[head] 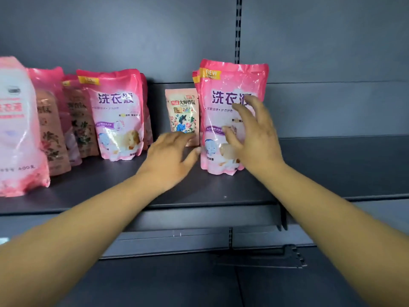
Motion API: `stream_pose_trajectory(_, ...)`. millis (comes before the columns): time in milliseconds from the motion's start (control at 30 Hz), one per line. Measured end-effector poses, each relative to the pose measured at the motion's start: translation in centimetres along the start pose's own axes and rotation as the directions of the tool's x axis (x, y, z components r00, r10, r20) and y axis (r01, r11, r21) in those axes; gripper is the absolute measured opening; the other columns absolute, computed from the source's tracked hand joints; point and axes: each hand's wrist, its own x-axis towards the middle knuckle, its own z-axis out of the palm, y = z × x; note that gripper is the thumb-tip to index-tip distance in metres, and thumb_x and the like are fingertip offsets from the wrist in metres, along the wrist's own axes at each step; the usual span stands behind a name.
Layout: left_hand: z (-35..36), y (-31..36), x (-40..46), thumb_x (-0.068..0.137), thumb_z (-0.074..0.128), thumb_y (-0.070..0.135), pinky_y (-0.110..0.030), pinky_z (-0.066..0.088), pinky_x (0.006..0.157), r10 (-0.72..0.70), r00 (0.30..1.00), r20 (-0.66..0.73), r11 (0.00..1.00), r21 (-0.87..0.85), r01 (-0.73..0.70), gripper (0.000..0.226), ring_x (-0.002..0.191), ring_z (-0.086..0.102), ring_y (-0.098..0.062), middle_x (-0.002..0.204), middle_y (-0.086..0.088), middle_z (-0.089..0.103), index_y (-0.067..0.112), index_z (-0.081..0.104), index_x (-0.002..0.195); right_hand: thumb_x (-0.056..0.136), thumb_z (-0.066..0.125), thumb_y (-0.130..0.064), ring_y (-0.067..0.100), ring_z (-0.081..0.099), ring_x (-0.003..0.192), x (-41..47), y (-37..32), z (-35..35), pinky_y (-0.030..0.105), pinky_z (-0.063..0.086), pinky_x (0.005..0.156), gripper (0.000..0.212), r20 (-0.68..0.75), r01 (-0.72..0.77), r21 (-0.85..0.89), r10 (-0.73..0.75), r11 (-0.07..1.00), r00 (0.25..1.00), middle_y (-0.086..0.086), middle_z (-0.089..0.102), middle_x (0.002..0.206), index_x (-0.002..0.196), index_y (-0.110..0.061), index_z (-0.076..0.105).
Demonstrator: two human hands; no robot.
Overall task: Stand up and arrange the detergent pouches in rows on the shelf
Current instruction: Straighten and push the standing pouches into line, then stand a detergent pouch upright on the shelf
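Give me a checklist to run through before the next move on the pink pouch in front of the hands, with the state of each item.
1. Front pink pouch upright on the shelf: ok.
2. Right hand gripping it: not ok, fingers spread open at its face.
3. Left hand holding something: not ok, open, low beside the pouch's left edge.
4. Another pink pouch behind the front one, forming a row: ok, its edge shows at the top left.
5. Small floral pouch in line with the fronts: not ok, it stands further back.
6. Left pink pouch upright: ok.
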Motion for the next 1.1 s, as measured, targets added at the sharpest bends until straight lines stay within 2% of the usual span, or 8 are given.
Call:
stream_pose_trajectory(167,-4.7,-5.0,-3.4,0.084,0.03,0.047,-0.05,0.05,0.083,0.024,0.987,0.157,0.915,0.395,-0.085,0.062,0.098,0.063,-0.037,0.098,-0.019,0.068,0.001,0.068,0.101,0.08,0.042,-0.039,0.031,0.067,0.087,0.6,-4.1,2.1,0.038,0.054,0.073,0.05,0.223,0.32,-0.059,-0.3,0.946,0.927,0.015,0.069,0.093,0.092,0.001,0.068)
stream_pose_trajectory(300,-7.3,-7.8,-6.0,0.08,0.019,0.056,-0.045,0.052,0.081,-0.053,0.983,0.177,0.894,0.447,-0.032,0.074,0.097,0.062,-0.034,0.101,-0.017,0.068,0.005,0.067,0.105,0.091,0.037,-0.049,0.03,0.058,0.102,1.1,-8.8,4.7,0.034,0.046,0.079,0.053,0.501,0.328,-0.067,-0.253,0.942,0.828,0.01,0.062,0.106,0.105,-0.005,0.062)
stream_pose_trajectory(400,-8.2,-9.5,-7.5,0.082,0.017,0.061,-0.039,0.047,0.089,-0.117,0.98,0.16,0.916,0.4,0.044,0.073,0.106,0.056,-0.028,0.112,-0.01,0.065,0.013,0.062,0.113,0.093,0.036,-0.053,0.029,0.051,0.112,1.5,-11.1,7.1,0.033,0.041,0.082,0.054,0.685,0.205,-0.09,-0.089,0.975,0.723,0.009,0.054,0.121,0.119,-0.01,0.054)
stream_pose_trajectory(633,-9.2,-10.7,-9.1,0.096,0.034,0.043,-0.033,0.044,0.084,-0.346,0.909,0.233,0.933,0.191,0.306,0.04,0.097,0.057,-0.024,0.102,-0.005,0.066,0.019,0.063,0.109,0.094,0.036,-0.052,0.033,0.051,0.114,2.7,-12.3,13.9,0.032,0.039,0.078,0.058,0.785,-0.153,-0.12,0.188,0.981,0.59,0.017,0.054,0.126,0.125,-0.005,0.05)
stream_pose_trajectory(767,-9.4,-11.9,-9.1,0.095,0.035,0.046,-0.031,0.039,0.072,-0.423,0.89,0.169,0.906,0.112,0.409,0.045,0.078,0.053,-0.023,0.075,-0.005,0.059,0.012,0.064,0.089,0.091,0.048,-0.046,0.027,0.056,0.105,3.4,-12.5,18.1,0.027,0.036,0.072,0.049,0.784,-0.612,0.066,0.338,0.788,0.52,0.009,0.058,0.105,0.119,-0.006,0.055)
stream_pose_trajectory(900,-9.0,-12.4,-8.9,0.093,0.034,0.048,-0.031,0.041,0.071,-0.458,0.879,0.134,0.889,0.075,0.452,0.053,0.076,0.053,-0.024,0.08,-0.014,0.062,0.006,0.066,0.091,0.067,0.068,-0.049,0.023,0.063,0.083,4.0,-12.7,20.8,0.028,0.05,0.068,0.058,0.746,-0.769,0.339,0.343,0.542,0.57,0.009,0.064,0.11,0.111,-0.012,0.061)
stream_pose_trajectory(967,-8.8,-12.8,-8.9,0.092,0.033,0.05,-0.035,0.045,0.082,-0.475,0.871,0.121,0.88,0.058,0.472,0.056,0.086,0.058,-0.025,0.09,-0.015,0.067,0.006,0.067,0.095,0.047,0.069,-0.06,0.027,0.064,0.081,4.1,-12.7,21.6,0.027,0.052,0.059,0.076,0.716,-0.752,0.36,0.353,0.552,0.602,0.011,0.062,0.109,0.105,-0.011,0.063)
stream_pose_trajectory(1100,-8.8,-12.9,-8.9,0.091,0.032,0.053,-0.037,0.045,0.085,-0.494,0.862,0.11,0.869,0.024,0.495,0.058,0.091,0.059,-0.025,0.095,-0.013,0.068,0.007,0.067,0.096,0.054,0.08,-0.045,0.024,0.066,0.08,4.5,-13.1,21.3,0.027,0.051,0.049,0.06,0.697,-0.732,0.426,0.323,0.532,0.64,0.014,0.063,0.105,0.099,-0.008,0.066)
